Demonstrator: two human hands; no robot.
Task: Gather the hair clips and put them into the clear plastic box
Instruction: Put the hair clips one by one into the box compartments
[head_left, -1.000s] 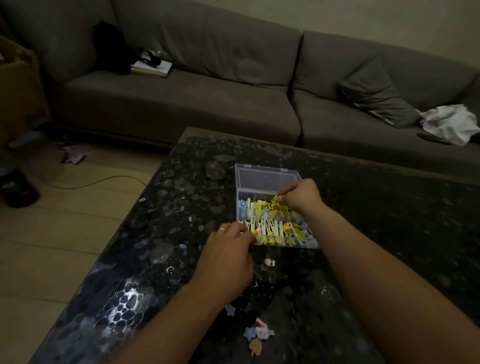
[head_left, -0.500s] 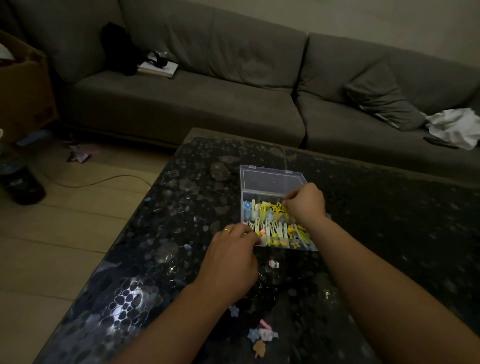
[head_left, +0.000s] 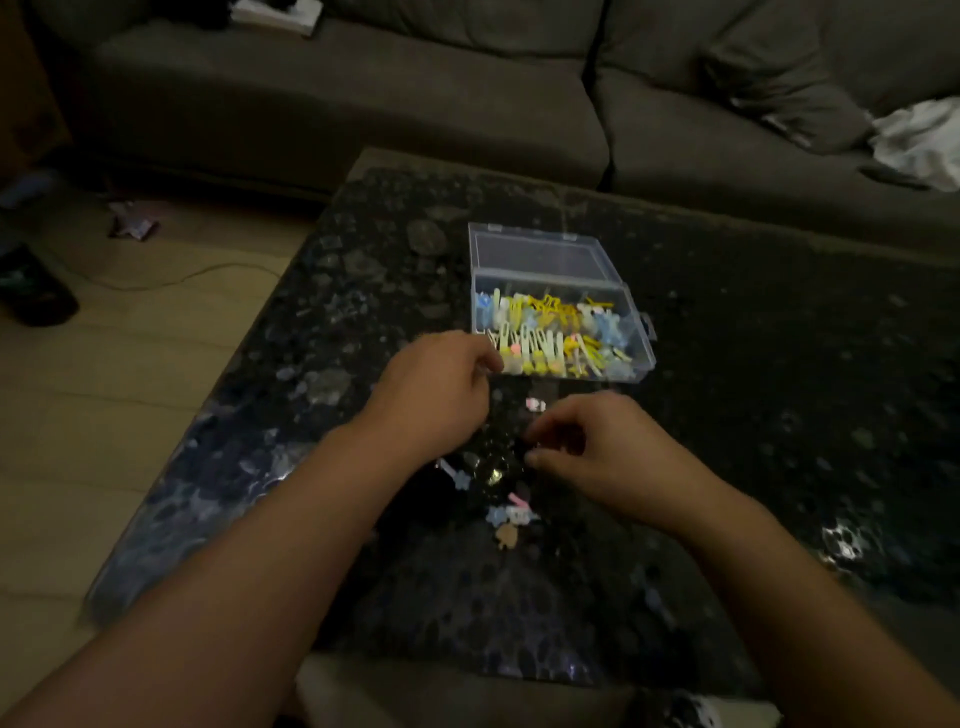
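The clear plastic box (head_left: 643, 358) stands on the dark table with its lid (head_left: 535, 254) folded back. Several yellow, white and blue hair clips (head_left: 550, 332) fill it. Loose clips lie nearer to me: a pink-white one (head_left: 535, 404), a blue star (head_left: 461, 479), and a small cluster (head_left: 511, 515) with a tan one (head_left: 506, 536). My left hand (head_left: 436, 387) is curled, its fingertips at the box's front left corner; a grip is not visible. My right hand (head_left: 597, 447) hovers low over the table among the loose clips, thumb and fingers bent with a gap between them.
The dark speckled glass table (head_left: 779, 415) ends at its left edge over a wooden floor (head_left: 130, 389). A grey sofa (head_left: 415, 104) runs along the back with a cushion (head_left: 779, 88) and a white cloth (head_left: 919, 140). A cable (head_left: 171, 278) lies on the floor.
My right hand has left the box and come back toward me, down to the loose clips. My left hand stays by the box's front left corner. The view has tilted downward.
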